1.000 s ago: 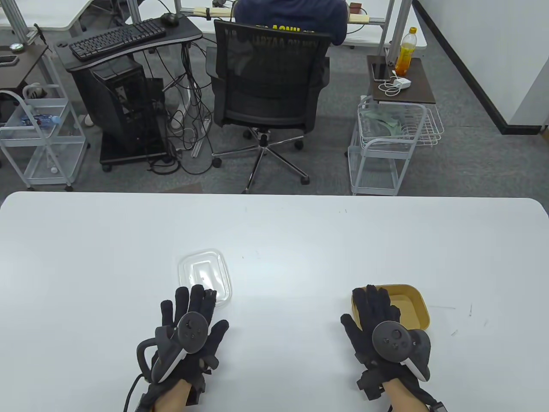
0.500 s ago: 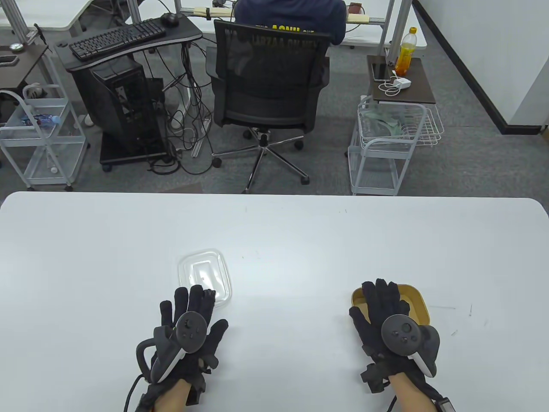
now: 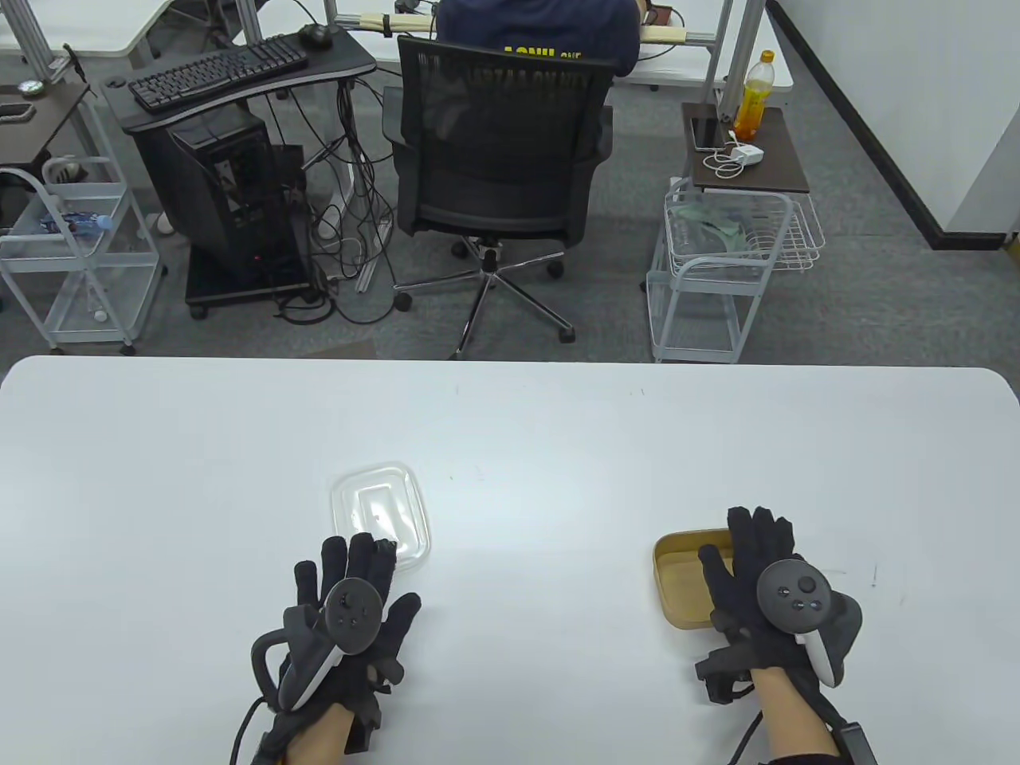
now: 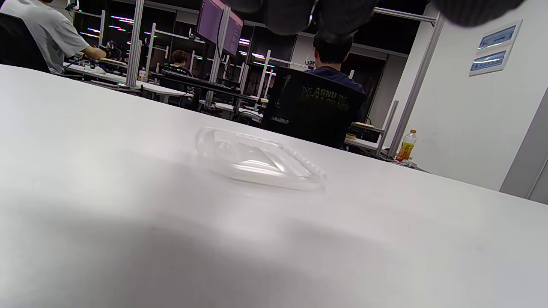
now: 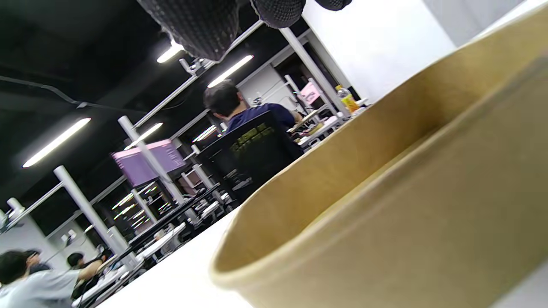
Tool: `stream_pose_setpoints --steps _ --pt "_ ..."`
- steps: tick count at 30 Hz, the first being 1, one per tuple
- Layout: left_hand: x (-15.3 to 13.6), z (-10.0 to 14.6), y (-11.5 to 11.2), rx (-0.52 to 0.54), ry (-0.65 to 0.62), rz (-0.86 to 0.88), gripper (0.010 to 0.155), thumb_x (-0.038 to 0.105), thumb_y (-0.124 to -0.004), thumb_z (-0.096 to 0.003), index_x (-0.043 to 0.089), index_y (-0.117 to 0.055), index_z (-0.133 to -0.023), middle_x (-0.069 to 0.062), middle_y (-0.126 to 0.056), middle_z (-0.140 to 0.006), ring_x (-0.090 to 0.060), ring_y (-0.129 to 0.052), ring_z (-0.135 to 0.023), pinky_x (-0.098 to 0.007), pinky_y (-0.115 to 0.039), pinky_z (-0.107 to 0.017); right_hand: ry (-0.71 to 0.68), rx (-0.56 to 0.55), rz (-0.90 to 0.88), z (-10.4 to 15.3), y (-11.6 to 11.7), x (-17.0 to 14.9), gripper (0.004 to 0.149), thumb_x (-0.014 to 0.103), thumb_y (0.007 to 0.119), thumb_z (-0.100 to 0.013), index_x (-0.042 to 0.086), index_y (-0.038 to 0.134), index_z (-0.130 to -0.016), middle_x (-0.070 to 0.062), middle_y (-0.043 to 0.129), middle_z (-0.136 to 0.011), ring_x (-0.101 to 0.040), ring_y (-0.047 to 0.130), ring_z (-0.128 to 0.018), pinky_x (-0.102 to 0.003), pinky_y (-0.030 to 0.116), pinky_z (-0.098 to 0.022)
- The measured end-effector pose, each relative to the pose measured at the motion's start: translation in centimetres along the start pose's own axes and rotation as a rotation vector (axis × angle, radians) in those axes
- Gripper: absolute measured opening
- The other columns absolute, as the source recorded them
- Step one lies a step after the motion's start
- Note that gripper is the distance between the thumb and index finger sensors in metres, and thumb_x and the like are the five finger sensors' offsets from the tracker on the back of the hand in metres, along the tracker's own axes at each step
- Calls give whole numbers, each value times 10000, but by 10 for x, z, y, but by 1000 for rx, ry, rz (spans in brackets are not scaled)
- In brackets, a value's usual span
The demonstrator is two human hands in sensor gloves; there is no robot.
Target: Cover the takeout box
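A clear plastic lid [image 3: 380, 514] lies flat on the white table [image 3: 510, 430], left of centre; it also shows in the left wrist view [image 4: 259, 159]. A tan paper takeout box [image 3: 684, 577] stands open at the right; its wall fills the right wrist view [image 5: 385, 222]. My left hand [image 3: 351, 586] is flat with fingers spread, its fingertips over the lid's near edge. My right hand [image 3: 753, 558] is spread over the right half of the box, holding nothing.
Beyond the table's far edge stand an office chair [image 3: 498, 159] with a seated person, a computer desk [image 3: 239, 72] and two white wire carts [image 3: 729, 255].
My right hand has moved right, from over the box's left part to over its right part, uncovering the left side. My left hand has drawn back slightly. The lid has not moved.
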State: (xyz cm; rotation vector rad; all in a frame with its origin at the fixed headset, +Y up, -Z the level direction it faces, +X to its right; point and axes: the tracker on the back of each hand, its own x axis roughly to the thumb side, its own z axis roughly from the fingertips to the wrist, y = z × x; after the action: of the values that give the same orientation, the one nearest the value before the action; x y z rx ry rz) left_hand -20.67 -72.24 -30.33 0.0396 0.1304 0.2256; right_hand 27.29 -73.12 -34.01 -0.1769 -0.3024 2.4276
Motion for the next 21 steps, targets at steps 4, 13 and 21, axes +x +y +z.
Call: stream_pose_setpoints --steps 4,13,21 --pt "0 0 0 -6 2 0 736 756 -626 -342 514 -524 -1029 196 -469 -1229 -114 -350 -1197 -361 -205 -843 83 -16 -23 -2 -8 -9 650 374 743 -619 52 527 -1141 -313 383 -1186 -538 306 -1072 -770 315 -683" --pt "2 0 -2 -18 -4 1 736 756 -625 -343 511 -524 -1030 194 -469 -1229 -114 -350 -1197 -364 -205 -843 228 -32 24 -7 -13 -29 645 348 778 -611 23 562 -1124 -324 447 -1166 -544 379 -1056 -746 377 -691" --pt "3 0 -3 -24 -6 5 737 755 -625 -344 505 -528 -1031 189 -477 -1229 -118 -356 -1196 -368 -209 -843 380 -6 179 -12 -12 -45 609 320 803 -602 -1 630 -1089 -353 594 -1096 -554 573 -969 -671 557 -673"
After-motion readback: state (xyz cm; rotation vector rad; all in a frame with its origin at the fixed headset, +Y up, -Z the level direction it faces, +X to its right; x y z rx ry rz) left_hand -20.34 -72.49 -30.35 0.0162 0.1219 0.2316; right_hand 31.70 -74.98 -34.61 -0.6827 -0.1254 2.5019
